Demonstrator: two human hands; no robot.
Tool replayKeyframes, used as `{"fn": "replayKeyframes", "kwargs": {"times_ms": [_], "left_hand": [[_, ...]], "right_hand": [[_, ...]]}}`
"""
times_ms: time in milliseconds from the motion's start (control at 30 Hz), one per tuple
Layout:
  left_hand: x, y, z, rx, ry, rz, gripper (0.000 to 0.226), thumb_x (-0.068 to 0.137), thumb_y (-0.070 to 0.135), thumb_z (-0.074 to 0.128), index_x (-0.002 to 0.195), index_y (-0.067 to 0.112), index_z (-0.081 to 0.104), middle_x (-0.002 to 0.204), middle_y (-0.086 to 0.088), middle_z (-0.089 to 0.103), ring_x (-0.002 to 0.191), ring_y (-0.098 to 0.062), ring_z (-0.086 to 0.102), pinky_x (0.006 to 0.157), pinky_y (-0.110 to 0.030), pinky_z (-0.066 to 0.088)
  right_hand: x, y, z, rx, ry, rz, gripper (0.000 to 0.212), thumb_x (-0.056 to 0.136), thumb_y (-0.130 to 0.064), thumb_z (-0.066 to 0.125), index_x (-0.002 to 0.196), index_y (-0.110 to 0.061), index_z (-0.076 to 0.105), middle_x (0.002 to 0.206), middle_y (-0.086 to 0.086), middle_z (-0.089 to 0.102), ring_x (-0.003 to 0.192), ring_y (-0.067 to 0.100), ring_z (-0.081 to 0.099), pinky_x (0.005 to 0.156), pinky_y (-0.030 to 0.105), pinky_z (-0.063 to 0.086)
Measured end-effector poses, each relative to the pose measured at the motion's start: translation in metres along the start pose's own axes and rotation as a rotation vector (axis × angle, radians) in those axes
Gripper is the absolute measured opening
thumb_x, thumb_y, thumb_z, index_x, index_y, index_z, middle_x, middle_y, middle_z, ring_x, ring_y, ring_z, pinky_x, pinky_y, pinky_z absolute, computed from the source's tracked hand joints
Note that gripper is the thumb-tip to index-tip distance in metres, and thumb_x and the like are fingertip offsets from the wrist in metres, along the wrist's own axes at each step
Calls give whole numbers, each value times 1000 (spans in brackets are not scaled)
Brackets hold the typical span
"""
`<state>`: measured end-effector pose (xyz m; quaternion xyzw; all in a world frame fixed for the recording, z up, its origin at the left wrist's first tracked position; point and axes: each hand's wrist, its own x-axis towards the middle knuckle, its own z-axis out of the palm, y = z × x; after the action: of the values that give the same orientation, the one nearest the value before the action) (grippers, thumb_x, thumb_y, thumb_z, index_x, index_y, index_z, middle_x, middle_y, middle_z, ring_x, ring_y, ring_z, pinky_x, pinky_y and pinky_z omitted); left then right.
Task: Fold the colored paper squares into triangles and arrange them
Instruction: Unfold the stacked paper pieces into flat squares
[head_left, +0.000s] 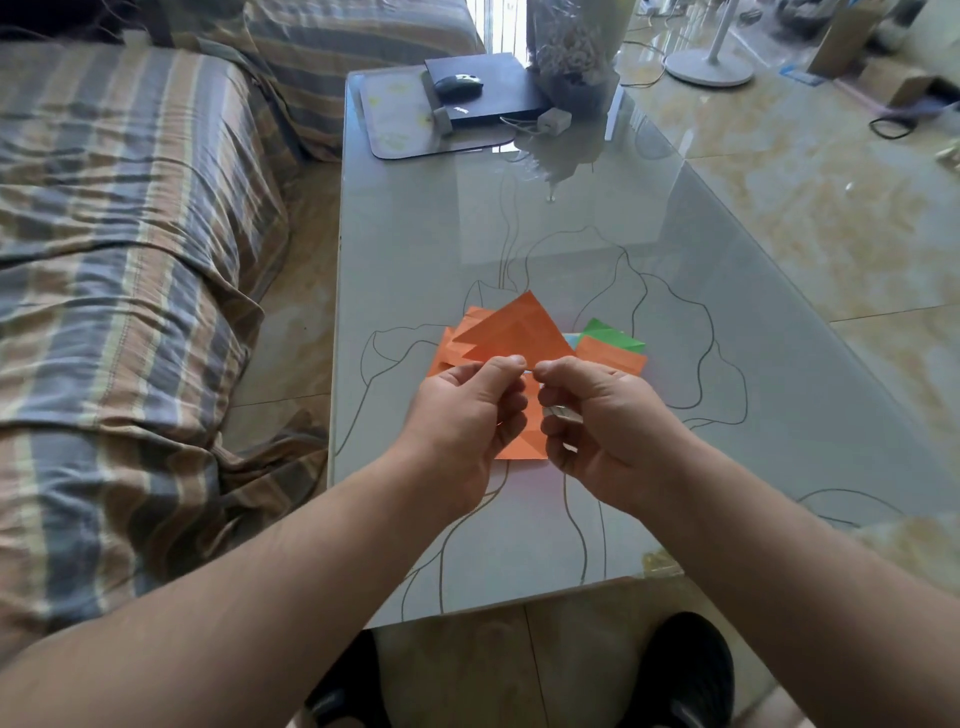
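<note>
Both hands hold one orange paper (523, 444) just above the glass table (519, 234). My left hand (465, 415) pinches its top edge between thumb and forefinger, and my right hand (597, 415) pinches the same edge right beside it. Most of that sheet is hidden behind my fingers. Behind my hands, several folded orange triangles (511, 332) lie overlapping on the table. To their right lies a small stack with an orange sheet (613, 356) on top, a green paper (613, 335) under it and a light blue edge (571, 340) showing.
A striped sofa (130, 260) runs along the table's left side. At the far end sit a mouse pad (400, 117), a black laptop (493, 85) with a mouse (458, 84), a charger (553, 120) and a wrapped bouquet (576, 47). A fan base (709, 67) stands on the floor.
</note>
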<state>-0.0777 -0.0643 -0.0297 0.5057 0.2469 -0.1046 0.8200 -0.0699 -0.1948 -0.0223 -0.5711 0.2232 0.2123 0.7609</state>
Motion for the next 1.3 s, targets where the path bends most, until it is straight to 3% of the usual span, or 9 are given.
{"fn": "replayKeyframes", "kwargs": {"times_ms": [167,367,467,633,733,833,900,1000,1300], "left_hand": [[5,6,-5,-23,84,-25,14,90,15,76,85,12,63,68,0,65,58,-11,59,58,-24,54],[1,6,-2,-57,80,-182,17,92,14,73,78,13,64,61,1,59,52,-9,54,58,-24,51],[-3,5,-1,-91,37,-297,18,93,17,73,77,14,66,63,2,58,53,-7,52,61,-23,49],[-6,8,-4,-28,-30,-349,33,88,32,77,61,21,64,62,4,50,52,-10,44,57,-24,42],[-10,10,-7,305,-27,-17,46,87,39,79,52,22,53,59,4,34,51,-14,29,54,-27,24],[-11,16,-15,795,-62,631,26,85,39,78,73,23,63,66,10,46,59,-12,42,57,-28,36],[-4,22,-22,1182,-23,890,20,83,47,72,99,34,74,87,14,58,84,-9,54,77,-26,45],[6,26,-31,1358,-14,935,27,86,50,71,110,38,77,108,15,63,110,-15,52,97,-34,44],[7,25,-32,1305,-47,1024,27,83,53,60,92,37,81,96,19,70,101,-17,61,90,-49,51]], "right_hand": [[8,-10,-8,-75,120,-142,9,89,-15,75,88,-21,68,78,0,66,52,14,54,56,26,46],[18,-3,-24,-1168,145,-1119,16,79,-28,78,94,-32,77,111,-5,63,97,23,60,86,35,50],[22,1,-24,-1267,173,-1212,6,83,-32,74,85,-29,78,106,-4,67,94,31,60,80,47,53],[24,-3,-26,-1277,201,-1262,10,86,-35,70,81,-30,79,95,-8,70,87,31,60,70,46,55],[26,-7,-29,-1248,195,-1160,13,83,-37,67,82,-30,78,92,-9,70,84,29,58,71,45,55],[27,-10,-32,-1228,164,-1096,22,81,-48,61,80,-32,77,91,-13,68,84,28,58,75,44,54],[26,-11,-31,-1223,127,-1059,19,80,-51,66,81,-35,77,93,-16,67,88,27,59,80,41,52],[23,-11,-30,-1164,89,-1015,8,81,-41,82,81,-34,78,93,-17,66,92,21,60,81,31,44],[13,-14,-26,-1038,11,-978,9,79,-24,84,80,-31,79,96,-14,68,91,10,65,81,28,53]]}}
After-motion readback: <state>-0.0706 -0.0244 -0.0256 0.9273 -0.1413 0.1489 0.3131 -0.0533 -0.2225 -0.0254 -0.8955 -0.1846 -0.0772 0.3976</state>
